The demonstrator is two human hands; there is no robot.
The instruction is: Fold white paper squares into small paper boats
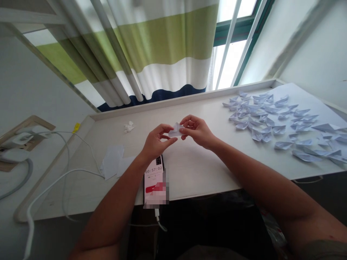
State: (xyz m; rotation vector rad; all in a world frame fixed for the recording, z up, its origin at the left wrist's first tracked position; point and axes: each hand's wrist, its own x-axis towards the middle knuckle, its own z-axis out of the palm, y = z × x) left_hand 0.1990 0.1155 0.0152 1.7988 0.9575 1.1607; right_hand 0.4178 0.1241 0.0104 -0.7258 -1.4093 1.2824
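A small folded white paper (176, 130) is held between two bare hands above the middle of a white table (195, 173). The right hand (197, 130) pinches the paper's right end, thumb across the front and fingers behind. The left hand (159, 139) holds the left end with its fingertips, its thumb at the near edge; how firmly it presses cannot be told.

The piece, peaked at its center, looks feather-light and thin, stiffest along its creases and easily crushed or torn elsewhere. It should offer dry fingers a fair grip, best taken at the two ends or along the folded lower edge, with little squeeze on the peak.

Just near of the left hand, partly under the wrist, lies a phone (155, 177), its display reading 00:57:02, a white plug (157, 213) at its near end. To the left rest loose paper pieces (113, 160), with a white cable (89, 170) running just beside them; farther off sits a crumpled white scrap (129, 126). Across the right side spreads a crowd of folded paper shapes (268, 121), boat-like and pointed, some on a large white sheet (296, 94). Beyond the far edge hangs a green-and-white curtain (168, 39).
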